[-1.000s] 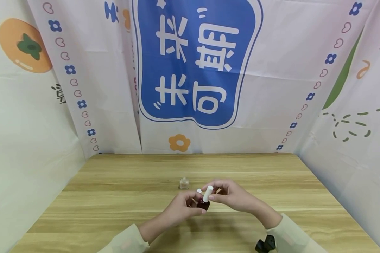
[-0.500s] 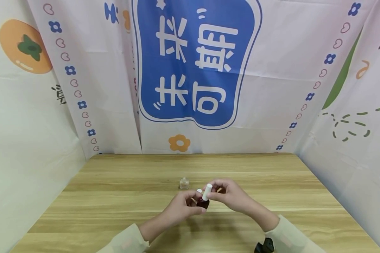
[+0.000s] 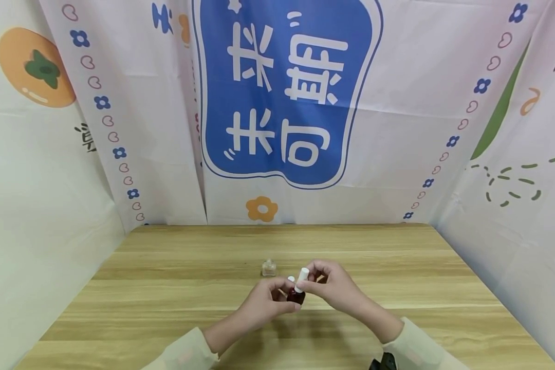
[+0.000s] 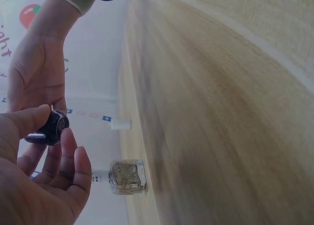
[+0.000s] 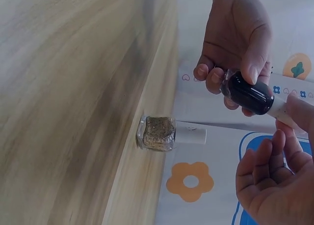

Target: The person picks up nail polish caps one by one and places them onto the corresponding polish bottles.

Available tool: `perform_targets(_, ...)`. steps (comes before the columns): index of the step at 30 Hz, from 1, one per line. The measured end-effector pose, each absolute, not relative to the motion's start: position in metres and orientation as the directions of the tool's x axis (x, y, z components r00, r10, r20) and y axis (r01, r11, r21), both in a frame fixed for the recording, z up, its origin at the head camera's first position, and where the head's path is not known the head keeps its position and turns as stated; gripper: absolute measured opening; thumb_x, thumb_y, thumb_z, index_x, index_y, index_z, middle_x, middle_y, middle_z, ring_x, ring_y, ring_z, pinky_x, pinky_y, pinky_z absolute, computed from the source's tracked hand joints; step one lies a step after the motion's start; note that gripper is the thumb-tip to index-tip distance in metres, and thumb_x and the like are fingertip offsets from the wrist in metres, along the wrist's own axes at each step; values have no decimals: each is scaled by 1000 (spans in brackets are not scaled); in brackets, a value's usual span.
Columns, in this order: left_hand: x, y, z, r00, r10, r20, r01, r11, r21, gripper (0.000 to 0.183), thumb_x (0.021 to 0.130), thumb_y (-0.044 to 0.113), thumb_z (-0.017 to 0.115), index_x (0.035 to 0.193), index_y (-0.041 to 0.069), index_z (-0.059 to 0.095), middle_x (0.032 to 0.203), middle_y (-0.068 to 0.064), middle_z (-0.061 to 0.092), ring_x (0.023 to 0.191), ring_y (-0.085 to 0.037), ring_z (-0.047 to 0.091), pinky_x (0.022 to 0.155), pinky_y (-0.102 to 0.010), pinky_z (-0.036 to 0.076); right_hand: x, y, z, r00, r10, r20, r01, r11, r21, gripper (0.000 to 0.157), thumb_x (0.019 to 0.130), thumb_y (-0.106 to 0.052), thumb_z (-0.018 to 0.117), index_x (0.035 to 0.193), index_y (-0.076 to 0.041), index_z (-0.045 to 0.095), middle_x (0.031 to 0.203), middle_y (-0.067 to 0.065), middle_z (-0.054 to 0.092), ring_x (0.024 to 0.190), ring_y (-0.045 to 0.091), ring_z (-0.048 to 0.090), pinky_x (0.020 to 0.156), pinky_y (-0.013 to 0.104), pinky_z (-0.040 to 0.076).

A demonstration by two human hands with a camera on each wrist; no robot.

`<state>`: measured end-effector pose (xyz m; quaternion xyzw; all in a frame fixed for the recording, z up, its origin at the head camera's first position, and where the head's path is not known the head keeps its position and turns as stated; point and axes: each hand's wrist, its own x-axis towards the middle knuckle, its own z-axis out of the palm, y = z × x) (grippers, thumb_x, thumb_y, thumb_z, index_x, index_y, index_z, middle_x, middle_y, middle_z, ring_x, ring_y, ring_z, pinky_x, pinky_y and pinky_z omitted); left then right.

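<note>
Above the wood-grain table (image 3: 166, 288), our left hand (image 3: 264, 301) curls round a dark-red nail-polish bottle (image 3: 296, 296); our right hand (image 3: 336, 285) pinches its white cap (image 3: 303, 275) at one o'clock, best kept aligned.

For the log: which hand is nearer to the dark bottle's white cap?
Right. The right hand pinches the white cap itself, while the left hand is to its left, holding the body of the dark bottle below the cap.
</note>
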<state>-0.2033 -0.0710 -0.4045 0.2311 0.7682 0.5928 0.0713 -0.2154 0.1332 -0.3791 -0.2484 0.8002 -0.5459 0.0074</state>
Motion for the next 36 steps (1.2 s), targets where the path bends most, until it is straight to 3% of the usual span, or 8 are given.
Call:
perform_targets(12, -202, -71, -404, -891, 423, 166, 277, 214, 937, 21, 78, 5, 78, 97, 1, 69, 89, -5, 68, 69, -14, 59, 57, -21, 49, -213, 132, -380, -879, -406, 250, -381, 284, -880, 19, 87, -23, 74, 89, -7, 63, 79, 2, 58, 73, 16, 55, 62, 26, 47)
perform_targets(21, -203, -73, -403, -888, 430, 165, 273, 201, 941, 23, 79, 6, 78, 99, 1, 69, 91, -6, 68, 73, -17, 60, 60, -22, 50, -221, 144, -374, -772, -572, 277, -464, 210, -860, 25, 95, -14, 64, 117, -2, 66, 96, 5, 63, 87, 17, 56, 71, 28, 50)
perform_targets(26, -203, -72, -405, -882, 435, 183, 288, 189, 939, 23, 78, 5, 78, 98, 0, 69, 89, -5, 68, 70, -13, 60, 59, -22, 50, -221, 145, -374, -754, -588, 292, -481, 192, -855, 24, 96, -14, 62, 115, 1, 66, 99, 5, 65, 89, 18, 57, 72, 29, 50)
perform_targets(36, -204, -72, -408, -876, 435, 208, 315, 190, 930, 21, 78, 5, 79, 96, 1, 69, 87, -4, 68, 68, -12, 59, 58, -22, 50, -219, 141, -376, -785, -546, 294, -473, 221, -853, 18, 94, -14, 64, 106, -1, 68, 92, 5, 62, 84, 17, 57, 69, 27, 50)
